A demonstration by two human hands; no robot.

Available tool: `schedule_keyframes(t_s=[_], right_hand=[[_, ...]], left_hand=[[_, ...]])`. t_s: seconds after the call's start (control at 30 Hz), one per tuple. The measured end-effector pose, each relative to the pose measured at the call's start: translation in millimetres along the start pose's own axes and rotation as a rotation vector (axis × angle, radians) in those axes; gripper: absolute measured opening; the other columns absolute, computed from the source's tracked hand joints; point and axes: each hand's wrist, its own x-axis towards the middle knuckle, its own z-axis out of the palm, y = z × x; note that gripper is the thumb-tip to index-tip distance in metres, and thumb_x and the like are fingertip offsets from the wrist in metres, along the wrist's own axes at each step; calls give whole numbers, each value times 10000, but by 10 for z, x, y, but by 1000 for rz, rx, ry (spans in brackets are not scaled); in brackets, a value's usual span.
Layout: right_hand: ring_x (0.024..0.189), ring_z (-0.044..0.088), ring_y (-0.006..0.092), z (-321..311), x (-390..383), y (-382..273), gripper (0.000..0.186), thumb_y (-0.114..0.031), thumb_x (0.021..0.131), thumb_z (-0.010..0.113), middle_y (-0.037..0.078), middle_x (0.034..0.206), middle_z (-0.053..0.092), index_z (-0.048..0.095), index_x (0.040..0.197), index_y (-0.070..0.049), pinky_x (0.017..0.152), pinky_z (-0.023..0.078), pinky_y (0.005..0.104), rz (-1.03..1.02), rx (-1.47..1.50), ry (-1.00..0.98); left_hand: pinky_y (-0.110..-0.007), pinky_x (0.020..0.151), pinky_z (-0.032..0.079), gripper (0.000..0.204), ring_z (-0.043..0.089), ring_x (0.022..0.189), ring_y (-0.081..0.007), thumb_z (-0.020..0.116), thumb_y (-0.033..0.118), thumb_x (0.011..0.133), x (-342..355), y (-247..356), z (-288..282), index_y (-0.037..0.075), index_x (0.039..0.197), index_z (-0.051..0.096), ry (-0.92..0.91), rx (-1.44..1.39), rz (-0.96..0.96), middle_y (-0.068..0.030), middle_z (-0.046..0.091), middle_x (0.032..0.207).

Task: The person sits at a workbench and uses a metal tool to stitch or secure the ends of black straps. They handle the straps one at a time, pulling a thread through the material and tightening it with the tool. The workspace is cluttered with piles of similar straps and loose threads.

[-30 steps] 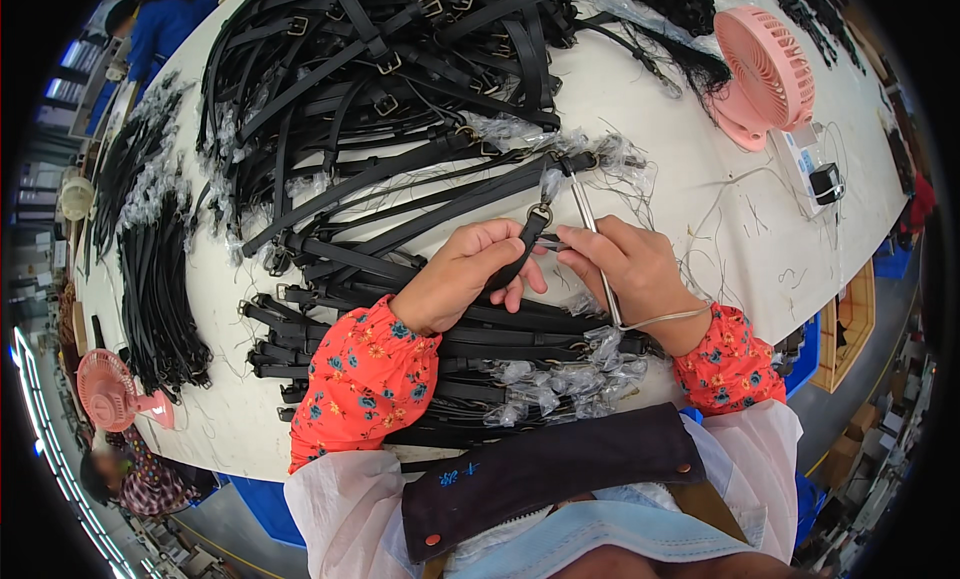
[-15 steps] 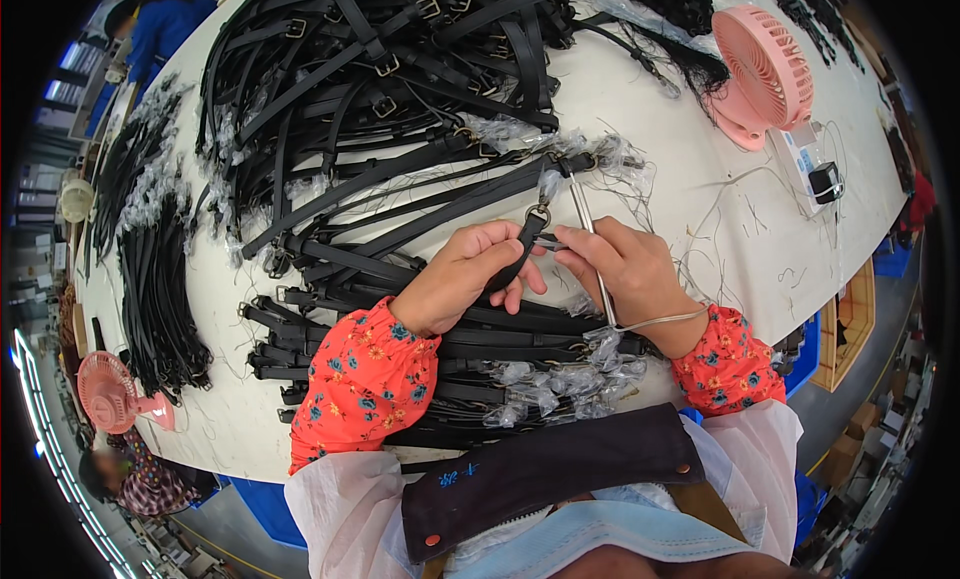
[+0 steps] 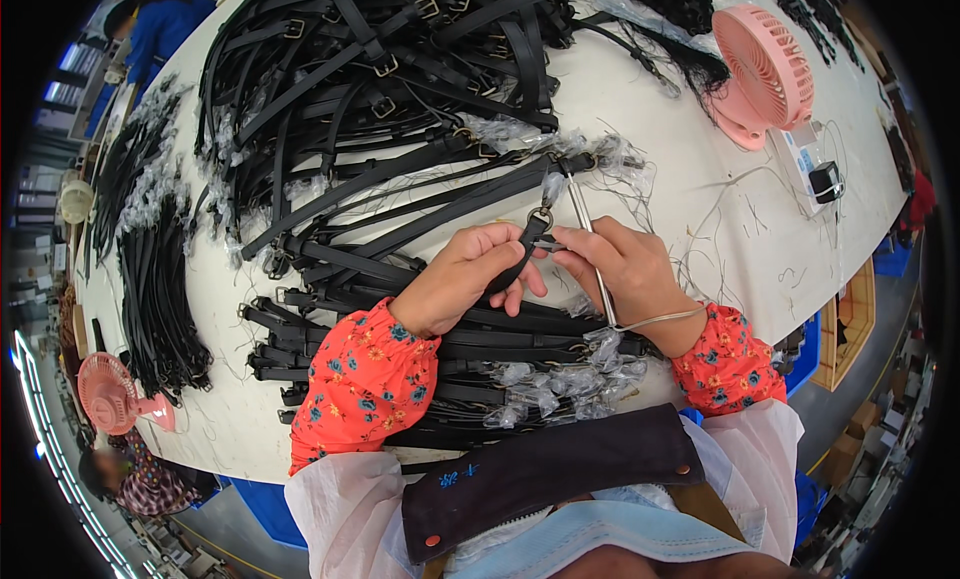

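A black leather strap with a metal ring buckle (image 3: 528, 241) is held raised just above the white counter (image 3: 700, 229), so that its end is presented for close work. The left hand (image 3: 462, 284) is closed around the strap below the buckle. The right hand (image 3: 625, 269) is pinched on a thin metal tool (image 3: 590, 244) beside the buckle. Finished straps (image 3: 400, 79) are piled beyond the buckle.

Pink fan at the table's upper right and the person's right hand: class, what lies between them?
In the head view, bare white tabletop with loose threads separates the pink fan from the right hand.
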Motion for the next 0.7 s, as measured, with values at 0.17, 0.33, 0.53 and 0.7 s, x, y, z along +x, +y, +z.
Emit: schedule_keyframes(t_s=[0.17,0.33,0.53,0.7], right_hand=[[571,602,227,38,-21,12,311,-108,842,797,62,769,566,680,1129,-85,486,483,347,40,65,35],[562,593,220,61,-44,25,316,-105,829,808,59,755,551,682,1118,-76,482,478,338,16,80,73],[558,597,218,67,-40,15,333,-92,814,818,61,755,562,678,1115,-68,474,477,335,-17,85,107],[565,607,217,70,-23,15,322,-92,816,816,63,760,571,677,1106,-68,477,483,333,-45,94,135]], left_hand=[[-204,550,426,281,613,620,-93,459,204,1076,3,10,9,-16,1176,600,-3,10,-2,-90,712,913],[-204,549,426,281,613,613,-92,458,200,1075,-9,35,25,-15,1178,607,-4,22,-2,-89,710,901],[-194,534,408,285,617,602,-96,482,238,1081,-2,11,4,16,1187,628,-8,20,-10,-99,713,878],[-193,527,405,293,611,594,-94,486,238,1080,-10,38,12,7,1189,629,-11,39,-16,-99,710,864]])
